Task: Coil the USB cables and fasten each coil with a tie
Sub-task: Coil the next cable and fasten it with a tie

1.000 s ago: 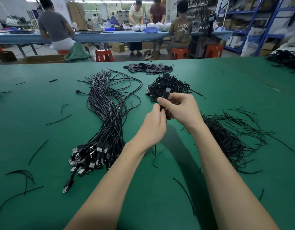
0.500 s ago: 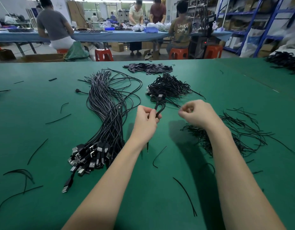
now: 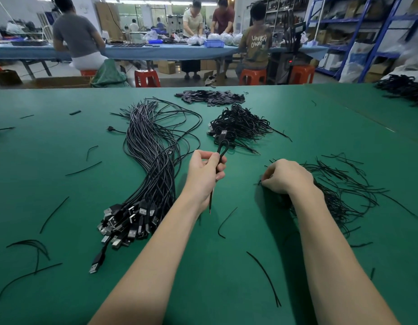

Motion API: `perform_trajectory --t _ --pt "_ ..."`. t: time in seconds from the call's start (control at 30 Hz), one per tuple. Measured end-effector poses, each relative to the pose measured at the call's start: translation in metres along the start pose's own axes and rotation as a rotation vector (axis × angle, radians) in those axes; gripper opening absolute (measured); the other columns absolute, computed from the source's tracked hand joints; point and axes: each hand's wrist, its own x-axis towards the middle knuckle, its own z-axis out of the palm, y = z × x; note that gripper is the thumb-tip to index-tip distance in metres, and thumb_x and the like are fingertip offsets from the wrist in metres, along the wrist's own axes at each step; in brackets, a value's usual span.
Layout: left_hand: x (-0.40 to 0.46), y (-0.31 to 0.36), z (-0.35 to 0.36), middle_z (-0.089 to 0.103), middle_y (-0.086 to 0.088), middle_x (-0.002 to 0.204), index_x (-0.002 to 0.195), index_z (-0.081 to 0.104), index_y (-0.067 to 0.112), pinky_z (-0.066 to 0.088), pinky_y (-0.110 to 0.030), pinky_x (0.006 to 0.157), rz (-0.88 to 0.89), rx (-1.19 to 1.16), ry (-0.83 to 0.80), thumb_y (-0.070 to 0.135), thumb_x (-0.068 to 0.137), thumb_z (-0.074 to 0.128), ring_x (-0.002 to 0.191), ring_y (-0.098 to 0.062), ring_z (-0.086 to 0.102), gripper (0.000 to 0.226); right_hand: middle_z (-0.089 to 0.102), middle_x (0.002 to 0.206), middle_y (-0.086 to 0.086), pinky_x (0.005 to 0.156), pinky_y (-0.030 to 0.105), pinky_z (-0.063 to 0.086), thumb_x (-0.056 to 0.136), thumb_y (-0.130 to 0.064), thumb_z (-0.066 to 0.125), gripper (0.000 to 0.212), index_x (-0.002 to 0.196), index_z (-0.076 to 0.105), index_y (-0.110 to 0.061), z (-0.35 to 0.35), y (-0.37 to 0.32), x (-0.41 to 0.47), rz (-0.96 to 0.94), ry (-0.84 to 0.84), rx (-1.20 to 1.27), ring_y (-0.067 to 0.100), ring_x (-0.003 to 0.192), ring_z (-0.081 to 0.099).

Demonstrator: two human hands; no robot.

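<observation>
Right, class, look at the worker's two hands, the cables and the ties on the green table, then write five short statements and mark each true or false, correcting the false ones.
1. The left hand grips a folded cable with its USB plug pointing up. True.
2. The right hand holds a cable too. False: it rests on the pile of loose ties, fingers curled among them.
3. The uncoiled cable bundle lies to the left of the left hand. True.
4. The pile of finished coils sits nearest the camera. False: it lies beyond the hands.
5. The table is blue. False: green.
</observation>
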Motion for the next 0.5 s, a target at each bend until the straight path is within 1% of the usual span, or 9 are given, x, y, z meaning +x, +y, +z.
perform_trajectory --t 0.07,0.13,0.23,0.3,0.33,0.4,0.47,0.5 --pt "0.001 0.001 0.0 0.059 -0.01 0.082 0.092 0.04 0.012 0.035 -0.019 0.046 -0.022 -0.054 -0.003 0.001 0.103 0.043 0.056 -0.009 0.047 0.016 0.07 0.105 -0.006 0.075 0.029 0.045 0.083 -0.036 0.078 0.008 0.09 0.074 -0.038 -0.004 0.001 -0.001 -0.007 -0.01 0.018 0.021 0.096 0.061" --pt "0.002 0.002 0.0 0.059 -0.011 0.081 0.091 0.041 0.011 0.036 -0.019 0.046 -0.051 -0.131 -0.009 -0.001 0.103 0.043 0.056 -0.009 0.048 0.017 0.071 0.103 -0.006 0.075 0.029 0.046 0.082 -0.038 0.08 0.006 0.087 0.076 -0.037 -0.004 0.001 -0.002 0.004 -0.001 0.046 0.021 0.097 0.062" --pt "0.002 0.002 0.0 0.06 -0.011 0.081 0.092 0.041 0.011 0.038 -0.019 0.047 -0.074 -0.2 -0.011 -0.002 0.103 0.043 0.056 -0.01 0.049 0.017 0.071 0.103 -0.002 0.077 0.031 0.048 0.089 -0.036 0.072 0.007 0.093 0.076 -0.031 0.0 -0.004 -0.004 -0.007 0.001 0.0 0.024 0.098 0.064" --pt "0.002 0.001 -0.001 0.059 -0.012 0.082 0.092 0.041 0.011 0.039 -0.02 0.047 -0.076 -0.2 -0.005 -0.002 0.103 0.043 0.055 -0.01 0.049 0.017 0.07 0.096 -0.004 0.078 0.03 0.05 0.093 -0.036 0.067 0.009 0.094 0.074 -0.03 -0.001 -0.005 -0.003 -0.077 0.008 0.068 0.022 0.095 0.063" --pt "0.002 0.001 -0.001 0.059 -0.012 0.082 0.092 0.041 0.011 0.039 -0.02 0.048 -0.07 -0.188 0.0 -0.001 0.103 0.043 0.055 -0.01 0.049 0.016 0.069 0.092 -0.005 0.077 0.029 0.05 0.095 -0.035 0.065 0.01 0.094 0.072 -0.029 -0.003 -0.006 -0.003 -0.13 0.024 0.173 0.02 0.092 0.063" --pt "0.002 0.0 -0.002 0.06 -0.01 0.081 0.093 0.041 0.011 0.039 -0.019 0.049 -0.04 -0.111 0.009 0.001 0.103 0.044 0.056 -0.009 0.049 0.015 0.069 0.084 -0.009 0.07 0.024 0.049 0.097 -0.032 0.064 0.011 0.093 0.071 -0.025 -0.009 -0.013 -0.007 -0.265 0.078 0.473 0.011 0.081 0.062" --pt "0.001 -0.003 -0.001 0.061 -0.007 0.079 0.094 0.041 0.01 0.039 -0.017 0.049 0.014 0.032 0.016 0.005 0.104 0.045 0.054 -0.006 0.049 0.012 0.07 0.078 -0.009 0.066 0.017 0.049 0.097 -0.025 0.067 0.009 0.09 0.072 -0.021 -0.014 -0.029 -0.015 -0.4 0.106 0.774 0.006 0.069 0.061" --pt "0.001 -0.005 0.0 0.062 -0.005 0.077 0.094 0.042 0.01 0.039 -0.016 0.049 0.044 0.103 0.017 0.007 0.104 0.046 0.053 -0.004 0.05 0.012 0.07 0.076 -0.007 0.066 0.017 0.05 0.095 -0.022 0.07 0.008 0.089 0.073 -0.02 -0.015 -0.037 -0.018 -0.451 0.115 0.87 0.006 0.064 0.061"
